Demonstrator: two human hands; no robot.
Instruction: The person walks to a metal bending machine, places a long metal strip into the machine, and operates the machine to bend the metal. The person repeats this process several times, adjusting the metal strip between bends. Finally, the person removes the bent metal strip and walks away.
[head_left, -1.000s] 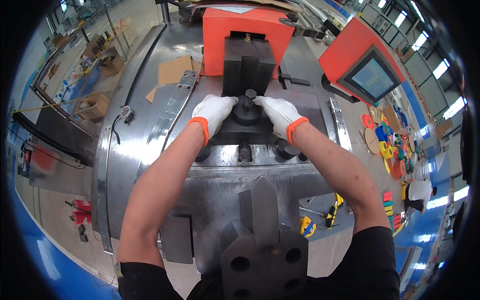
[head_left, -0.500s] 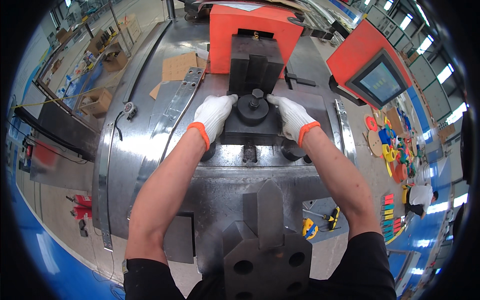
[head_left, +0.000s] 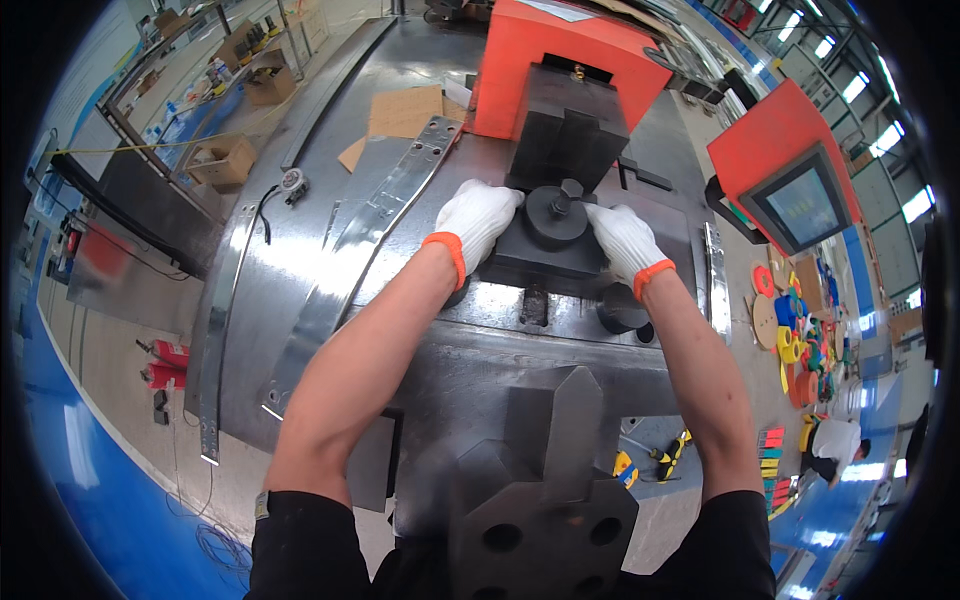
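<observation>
Both my hands wear white knit gloves with orange cuffs. My left hand (head_left: 477,222) is closed on the left side of a dark steel block (head_left: 545,262). On the block's right side, my right hand (head_left: 627,240) is closed too, its fingertips near the disc. Between them a round black disc (head_left: 556,222) with a hex bolt (head_left: 567,192) standing in its middle sits on the block. The fingers are partly hidden behind the gloves' backs. Right behind stands a taller dark steel block (head_left: 572,115) against an orange machine housing (head_left: 595,50).
A pointed steel tool block (head_left: 570,430) rises close to me. Flat metal bars (head_left: 360,235) lie left on the steel table (head_left: 400,345), by a tape measure (head_left: 293,184) and cardboard (head_left: 402,108). A screen (head_left: 797,203) in an orange case stands right. A person (head_left: 838,440) is far right.
The view has shifted, so the machine and table sit farther right in the picture. My hands remain at both sides of the block, which shows no clear movement on the table.
</observation>
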